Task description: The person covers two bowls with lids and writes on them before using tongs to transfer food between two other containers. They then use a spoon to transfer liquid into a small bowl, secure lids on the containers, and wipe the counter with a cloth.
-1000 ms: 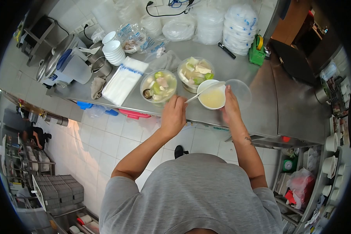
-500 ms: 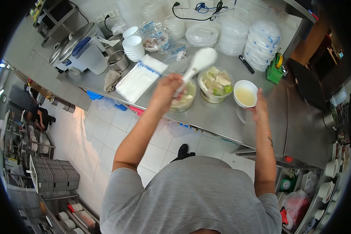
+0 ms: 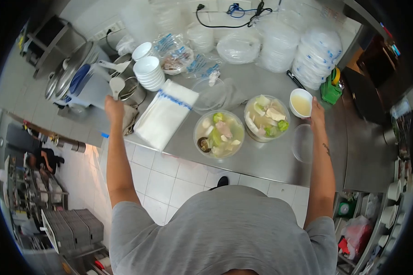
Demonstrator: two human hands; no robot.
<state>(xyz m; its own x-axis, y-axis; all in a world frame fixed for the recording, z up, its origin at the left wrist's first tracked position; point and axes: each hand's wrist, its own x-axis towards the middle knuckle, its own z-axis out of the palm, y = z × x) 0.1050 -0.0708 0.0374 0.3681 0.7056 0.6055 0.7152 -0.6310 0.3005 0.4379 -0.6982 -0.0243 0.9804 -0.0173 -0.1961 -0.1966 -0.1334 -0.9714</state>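
The steel tabletop point(image 3: 261, 158) runs from upper left to lower right and carries all items. At its far edge stand stacks of clear plastic lids point(image 3: 314, 55) and bagged containers.

A folded white cloth point(image 3: 165, 114) lies between the left hand and the two soup containers. The nearer soup container point(image 3: 219, 134) and the farther soup container point(image 3: 266, 118) stand just beside each other, both uncovered and filled with broth, vegetables and meat. A loose clear lid point(image 3: 304, 143) lies flat, right of them.

A stack of white bowls point(image 3: 149, 73) stands behind the cloth, beside a metal pot point(image 3: 132, 89) and a white-and-blue cooker point(image 3: 85, 82).

The small white bowl point(image 3: 301, 102) holds pale broth and stands upright at the right. The right hand point(image 3: 315, 117) touches its near rim; whether the fingers close on it cannot be told.

The left hand point(image 3: 114, 106) is closed around the handle of the white spoon point(image 3: 116, 86). The spoon's long axis runs near vertical, bowl end pointing up and away from the person, above the tabletop's left end, just beside the metal pot.
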